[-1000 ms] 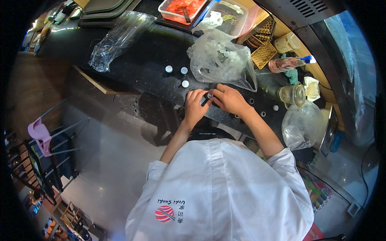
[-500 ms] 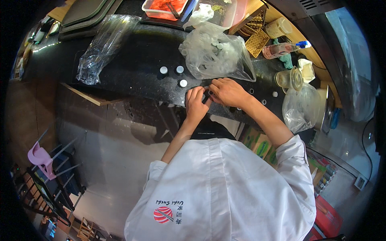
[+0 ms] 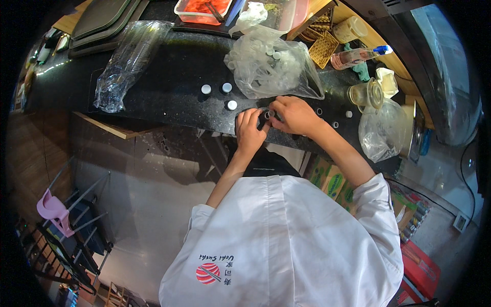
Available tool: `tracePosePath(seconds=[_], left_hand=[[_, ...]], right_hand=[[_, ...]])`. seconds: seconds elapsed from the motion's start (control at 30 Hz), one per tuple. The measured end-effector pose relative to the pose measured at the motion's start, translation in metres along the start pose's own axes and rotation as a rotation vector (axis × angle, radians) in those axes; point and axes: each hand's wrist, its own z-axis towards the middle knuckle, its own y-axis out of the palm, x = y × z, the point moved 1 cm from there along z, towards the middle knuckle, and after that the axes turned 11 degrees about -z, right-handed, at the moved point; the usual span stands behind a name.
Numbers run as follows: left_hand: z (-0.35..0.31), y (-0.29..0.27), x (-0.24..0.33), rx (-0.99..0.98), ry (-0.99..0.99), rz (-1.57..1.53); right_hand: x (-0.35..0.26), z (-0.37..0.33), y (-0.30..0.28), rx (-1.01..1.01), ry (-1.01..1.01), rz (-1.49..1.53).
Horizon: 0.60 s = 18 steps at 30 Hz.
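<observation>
Both the left hand (image 3: 250, 130) and the right hand (image 3: 292, 115) pinch one small dark round cap (image 3: 267, 115) over the black speckled stone counter (image 3: 169, 87). A crumpled clear plastic bag (image 3: 271, 69) lies just behind that cap.

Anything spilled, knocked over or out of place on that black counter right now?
Nothing looks spilled or broken. Small caps sit loose on the counter, and both hands, left hand and right hand, work a small dark piece at its edge.

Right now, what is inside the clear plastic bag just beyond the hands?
The clear plastic bag holds several small round white caps, visible through the film. Crumpled folds hide the rest, so their number cannot be told.
</observation>
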Motion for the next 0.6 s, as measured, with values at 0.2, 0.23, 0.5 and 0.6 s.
tracePosePath(seconds=[0.2,0.23,0.5,0.6], left_hand=[[0.006,-0.004,0.005,-0.003,-0.001,-0.037],[0.008,-0.005,0.007,-0.011,0.007,-0.037],[0.041,-0.007,0.065,-0.207,0.109,-0.066],[0.058,0.012,0.102,-0.276,0.207,-0.049]], right_hand=[[0.009,-0.046,-0.017,0.116,0.44,0.371],[0.009,-0.056,-0.019,0.146,0.512,0.412],[0.02,-0.153,-0.023,0.379,0.797,0.612],[0.028,-0.191,-0.021,0.485,0.831,0.618]])
